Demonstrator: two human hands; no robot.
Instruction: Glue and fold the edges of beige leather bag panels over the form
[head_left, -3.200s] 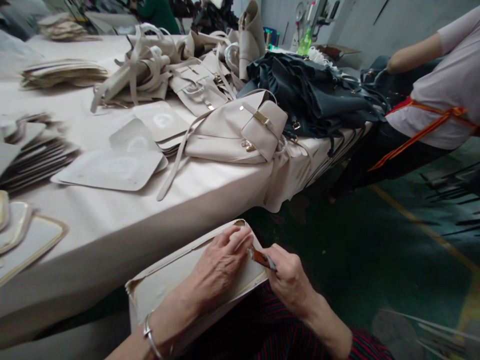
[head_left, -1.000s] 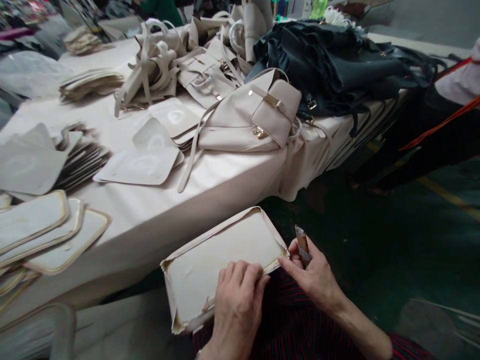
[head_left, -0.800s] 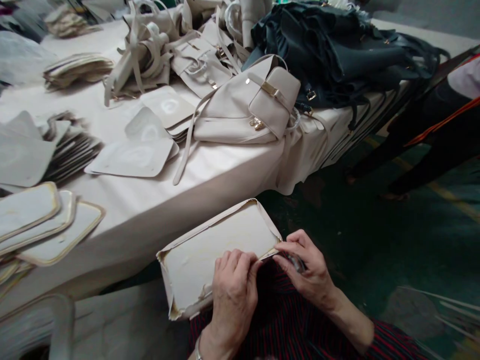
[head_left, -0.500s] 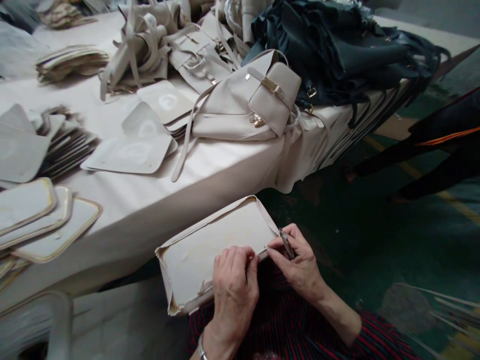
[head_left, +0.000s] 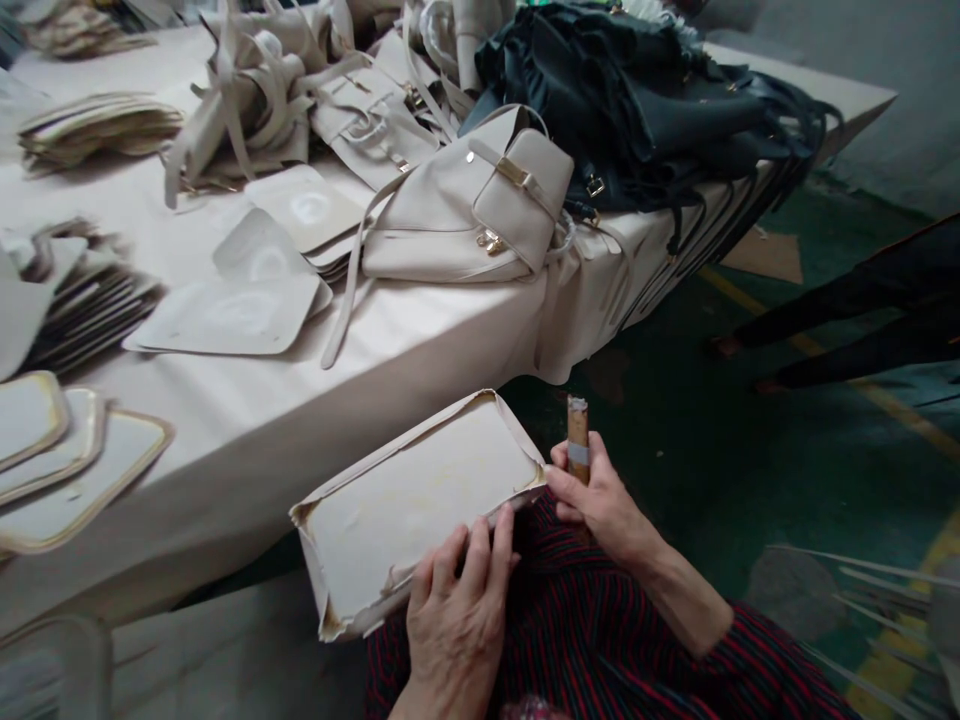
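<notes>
A white box-shaped bag piece lies tilted over my lap, its folded rim rough with yellowish glue at the corners. My left hand grips its near long edge, fingers slightly apart on top; the thumb is hidden. At the right corner, my right hand closes around a tool with a brown handle banded in grey. That handle points upward, and the tool's other end is hidden in and below the hand. The thumb is close to the piece's corner, and I cannot tell if it touches.
A cloth-covered table runs along the far side. On it lie a cream backpack, dark bags, flat panels and glue-edged boards. A person's legs are at the right. Thin strips lie lower right.
My right hand has turned the tool so its brown handle points up, and its fingers have left the rim. My left hand has flattened from a pinch along the near edge. The view has shifted right.
</notes>
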